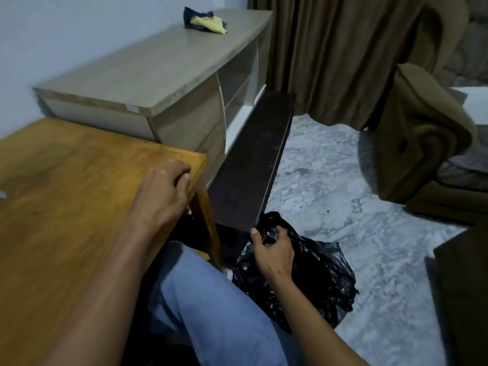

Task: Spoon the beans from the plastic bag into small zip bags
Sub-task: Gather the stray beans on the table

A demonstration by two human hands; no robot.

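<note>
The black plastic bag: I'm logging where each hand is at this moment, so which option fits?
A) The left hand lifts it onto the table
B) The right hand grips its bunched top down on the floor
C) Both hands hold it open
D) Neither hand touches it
B: the right hand curls round the gathered top of the black plastic bag on the floor, while the left hand rests at the wooden table corner.

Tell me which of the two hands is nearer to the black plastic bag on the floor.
The right hand: it grips the top of the black plastic bag. The left hand rests on the wooden table near its corner, apart from the bag.
</note>
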